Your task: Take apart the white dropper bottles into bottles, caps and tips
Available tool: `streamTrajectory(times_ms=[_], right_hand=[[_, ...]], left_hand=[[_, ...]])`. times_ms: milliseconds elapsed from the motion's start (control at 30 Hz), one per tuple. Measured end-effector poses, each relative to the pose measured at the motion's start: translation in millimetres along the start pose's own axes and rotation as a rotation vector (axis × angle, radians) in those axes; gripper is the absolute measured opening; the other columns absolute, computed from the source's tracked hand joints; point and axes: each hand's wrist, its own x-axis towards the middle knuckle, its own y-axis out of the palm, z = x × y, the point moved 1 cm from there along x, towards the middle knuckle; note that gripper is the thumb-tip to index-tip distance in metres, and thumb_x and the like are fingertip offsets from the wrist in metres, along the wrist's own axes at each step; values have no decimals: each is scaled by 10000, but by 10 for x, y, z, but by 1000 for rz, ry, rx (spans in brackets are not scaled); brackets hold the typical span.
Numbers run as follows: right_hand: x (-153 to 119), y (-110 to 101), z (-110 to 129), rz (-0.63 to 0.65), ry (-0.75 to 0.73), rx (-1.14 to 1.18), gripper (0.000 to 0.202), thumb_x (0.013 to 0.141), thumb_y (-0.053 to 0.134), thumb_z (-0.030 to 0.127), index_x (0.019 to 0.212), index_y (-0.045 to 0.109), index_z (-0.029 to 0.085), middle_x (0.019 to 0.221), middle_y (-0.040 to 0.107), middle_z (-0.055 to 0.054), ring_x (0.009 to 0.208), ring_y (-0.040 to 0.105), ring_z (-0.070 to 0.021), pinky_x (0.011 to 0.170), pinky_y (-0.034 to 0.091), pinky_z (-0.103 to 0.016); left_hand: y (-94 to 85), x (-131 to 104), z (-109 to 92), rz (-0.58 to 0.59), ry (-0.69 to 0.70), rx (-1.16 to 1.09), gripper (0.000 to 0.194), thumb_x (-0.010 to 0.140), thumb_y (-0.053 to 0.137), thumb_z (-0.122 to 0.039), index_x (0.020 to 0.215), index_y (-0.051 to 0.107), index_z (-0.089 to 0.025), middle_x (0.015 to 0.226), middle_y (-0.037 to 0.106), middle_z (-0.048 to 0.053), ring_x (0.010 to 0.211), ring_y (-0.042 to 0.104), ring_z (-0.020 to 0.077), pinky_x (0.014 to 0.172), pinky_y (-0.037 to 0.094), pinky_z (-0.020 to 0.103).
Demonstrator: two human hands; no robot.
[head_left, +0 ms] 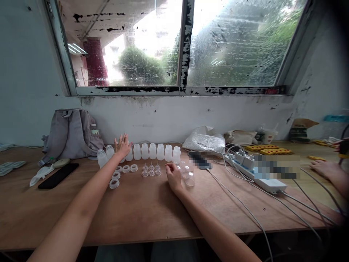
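Note:
My left hand (122,145) reaches over the left part of a row of frosted baby bottles (144,151), fingers spread; whether it touches one is hidden. Several white bottle collar rings (114,183) lie below that forearm. Clear bottle teats (151,170) stand grouped in the middle of the table. To their right, my right hand (173,176) rests low with its fingers curled in, and anything inside them is hidden. Clear domed bottle caps (189,180) sit right beside this hand, partly behind it.
At left are a grey backpack (72,133) and a black phone (59,176). A plastic-wrapped bundle (204,140) lies by the wall. Cables run from a white power strip (268,183) across the right side. Another person's hand (324,170) is at far right, near yellow trays (268,149).

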Motion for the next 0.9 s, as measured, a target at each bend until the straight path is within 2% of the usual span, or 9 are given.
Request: streamTrajectory(times_ms=[100, 233, 300, 400, 500, 600, 700, 800, 900], right_hand=[[-18, 44, -32, 22, -159, -244, 211, 695, 397, 163, 861, 526, 165, 852, 561, -83, 799, 521, -187, 720, 413, -311], [-60, 149, -116, 226, -203, -445, 480, 655, 471, 147, 1133, 428, 141, 1079, 532, -119, 1030, 438, -245, 863, 331, -369], [-62, 171, -148, 306, -176, -482, 538, 650, 500, 158, 1177, 397, 145, 1049, 561, -107, 1022, 445, -247, 857, 331, -365], [-44, 149, -139, 324, -160, -477, 401, 664, 463, 120, 1062, 497, 149, 830, 622, -65, 855, 515, -207, 758, 383, -311], [-49, 115, -63, 336, -186, -422, 279, 639, 425, 58, 830, 594, 172, 715, 626, -35, 752, 533, -174, 690, 399, -271], [-99, 122, 26, 482, -193, -250, 264, 605, 445, 43, 747, 617, 183, 711, 639, -18, 739, 557, -156, 668, 411, -246], [-150, 152, 73, 621, -135, -32, 260, 605, 474, 67, 793, 614, 179, 710, 648, -7, 694, 587, -146, 629, 430, -234], [-151, 160, 77, 555, -112, 13, 266, 605, 463, 68, 796, 612, 178, 681, 650, -2, 645, 590, -145, 623, 436, -247], [-127, 150, 69, 453, -110, -49, 305, 587, 423, 38, 772, 618, 182, 636, 643, 6, 613, 581, -139, 621, 434, -250]], left_hand=[[16, -410, -142, -105, 17, -72, 382, 815, 342, -375, 1100, 475, -159, 1226, 460, 127, 1201, 291, 258, 987, 133, 442], [178, -1017, -244, -83, -8, -74, 387, 769, 424, -397, 1041, 502, -133, 1205, 466, 155, 1182, 309, 282, 978, 146, 468], [255, -1195, -258, -45, 24, -56, 371, 749, 460, -389, 1013, 517, -134, 1221, 448, 166, 1191, 295, 293, 979, 124, 494], [292, -1264, -265, -15, 115, -70, 220, 735, 493, -324, 869, 556, -162, 1170, 493, 144, 1183, 311, 284, 984, 117, 500], [211, -1228, -283, -64, 152, -194, 124, 755, 471, -285, 742, 533, -179, 1021, 566, 104, 1087, 415, 259, 952, 220, 469], [54, -1230, -329, -95, 164, -420, 144, 797, 413, -303, 771, 491, -185, 902, 574, 72, 915, 508, 211, 830, 369, 375], [-96, -1295, -403, -3, 282, -599, 140, 797, 422, -328, 832, 465, -199, 857, 561, 45, 804, 529, 178, 748, 409, 313], [-185, -1365, -479, 136, 368, -654, 177, 760, 486, -345, 883, 464, -219, 837, 555, 36, 780, 533, 178, 740, 410, 305], [-199, -1394, -535, 241, 386, -692, 255, 730, 533, -347, 950, 460, -241, 877, 558, 40, 835, 531, 191, 781, 397, 316]])
